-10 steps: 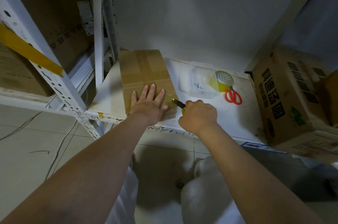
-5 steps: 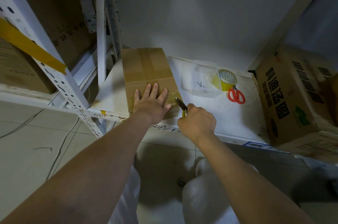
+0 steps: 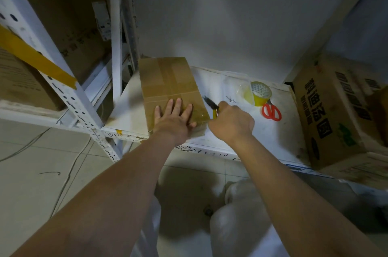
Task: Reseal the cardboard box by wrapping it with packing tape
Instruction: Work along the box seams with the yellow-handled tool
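1. Cardboard box (image 3: 170, 86) lies flat at the left end of a white shelf (image 3: 270, 137), its long axis running from the shelf's front edge back toward the wall, near end at the front edge.
2. Glossy tape bands cross its top, one lengthwise, others across.
3. Left hand (image 3: 175, 122) presses the box's near end, fingers straight and spread.
4. Right hand (image 3: 231, 123), just beside the box's near right corner, has its fingers curled around a yellow-handled cutter (image 3: 212, 106), dark tip blurred and pointing away.
5. Tape roll (image 3: 259, 92) stands near the shelf's back edge, touching red scissors (image 3: 271, 111).
6. Printed carton (image 3: 333, 113) fills the right end, contents unseen.
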A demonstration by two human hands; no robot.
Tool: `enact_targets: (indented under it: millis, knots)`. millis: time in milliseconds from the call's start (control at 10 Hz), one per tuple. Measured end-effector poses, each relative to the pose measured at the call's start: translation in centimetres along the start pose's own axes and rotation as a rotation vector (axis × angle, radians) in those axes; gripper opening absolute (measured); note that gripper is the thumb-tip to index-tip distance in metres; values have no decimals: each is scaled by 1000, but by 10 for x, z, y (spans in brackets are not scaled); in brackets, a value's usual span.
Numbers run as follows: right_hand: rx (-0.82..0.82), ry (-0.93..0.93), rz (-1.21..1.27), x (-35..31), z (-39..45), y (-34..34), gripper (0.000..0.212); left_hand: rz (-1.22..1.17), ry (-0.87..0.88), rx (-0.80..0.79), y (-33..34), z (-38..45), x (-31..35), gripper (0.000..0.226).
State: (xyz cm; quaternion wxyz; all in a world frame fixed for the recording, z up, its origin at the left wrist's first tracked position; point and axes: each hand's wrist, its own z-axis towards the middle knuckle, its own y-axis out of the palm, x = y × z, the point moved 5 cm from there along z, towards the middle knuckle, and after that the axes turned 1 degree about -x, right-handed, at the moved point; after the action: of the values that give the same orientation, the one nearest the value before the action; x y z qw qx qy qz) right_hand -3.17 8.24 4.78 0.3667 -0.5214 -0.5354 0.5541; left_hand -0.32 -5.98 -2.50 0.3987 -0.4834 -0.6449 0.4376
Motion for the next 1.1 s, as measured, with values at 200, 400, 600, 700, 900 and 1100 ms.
enact_targets:
  millis: [200, 400, 600, 700, 900, 1100]
  knots:
    - [-101, 6, -155, 7, -23, 26, 40, -4, 1, 1, 1, 0, 0, 62]
    - [-72, -8, -198, -1, -19, 26, 35, -4, 2, 2, 1, 0, 0, 62]
    - [-12, -37, -166, 1, -20, 32, 32, -2, 4, -3, 1, 1, 0, 63]
    - [-30, -7, -84, 5, -21, 38, 29, 2, 7, -7, 1, 1, 0, 63]
    - [-50, 86, 119, 14, -22, 47, 14, 0, 15, 8, -1, -1, 0, 62]
    - [170, -17, 146, -26, 9, 2, 25, 21, 7, -33, 0, -3, 0, 61]
